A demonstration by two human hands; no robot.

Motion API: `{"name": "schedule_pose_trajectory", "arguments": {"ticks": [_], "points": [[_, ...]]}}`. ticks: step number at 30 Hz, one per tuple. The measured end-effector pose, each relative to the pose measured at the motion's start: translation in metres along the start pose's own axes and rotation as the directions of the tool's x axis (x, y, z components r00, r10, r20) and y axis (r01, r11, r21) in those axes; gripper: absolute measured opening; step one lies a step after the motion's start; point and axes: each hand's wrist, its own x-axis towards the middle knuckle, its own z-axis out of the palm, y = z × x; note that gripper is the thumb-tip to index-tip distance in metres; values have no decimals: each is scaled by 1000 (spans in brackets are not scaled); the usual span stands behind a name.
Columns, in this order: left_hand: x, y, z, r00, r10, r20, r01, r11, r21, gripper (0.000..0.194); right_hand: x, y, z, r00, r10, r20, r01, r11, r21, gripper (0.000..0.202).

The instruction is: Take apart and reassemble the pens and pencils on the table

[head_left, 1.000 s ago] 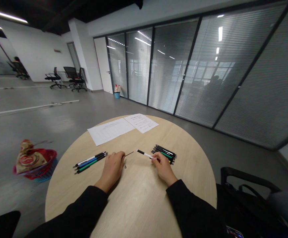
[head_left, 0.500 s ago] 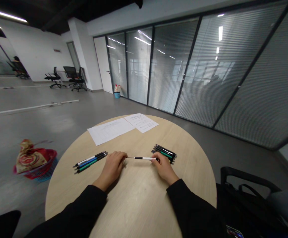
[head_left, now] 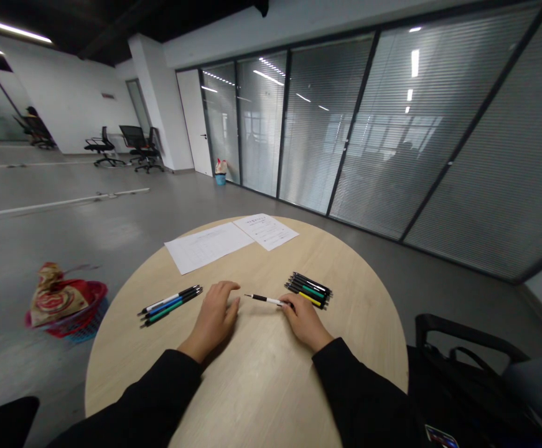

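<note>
My right hand (head_left: 307,322) is closed on the rear end of a white pen (head_left: 272,301) with a black grip. The pen's thin tip points left, toward my left hand (head_left: 212,317). Thumb and fingers of that hand are apart with nothing between them, and a small gap separates them from the tip. Left of my left hand lies a row of pens (head_left: 170,306) in white, blue and green with black parts. Just beyond my right hand is a second group of pens (head_left: 310,287), mostly black, with green and yellow ones among them.
Two printed sheets, one a paper with a faint table (head_left: 208,246) and one a text page (head_left: 267,231), lie at the far side of the round wooden table (head_left: 256,386). A basket with a paper bag (head_left: 65,305) stands at left. A black chair (head_left: 467,336) is at right.
My left hand has let go of the thin end in front of the pen and its fingers have spread. The pen has tilted slightly, and the yellow pen by my right hand shows more.
</note>
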Motion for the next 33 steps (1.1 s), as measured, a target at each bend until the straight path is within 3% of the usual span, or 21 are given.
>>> {"name": "schedule_pose_trajectory", "arguments": {"ticks": [8, 22, 33], "points": [[3, 6, -3, 994, 34, 104, -25, 996, -87, 20, -1, -3, -1, 1000, -19, 0, 19, 1000, 9, 18], [2, 7, 0, 991, 24, 135, 0, 985, -175, 26, -2, -8, -1, 999, -52, -9, 52, 999, 9, 19], [3, 13, 1, 984, -127, 127, 160, 940, -302, 27, -1, -7, 1, 997, -74, -38, 75, 997, 23, 15]]}}
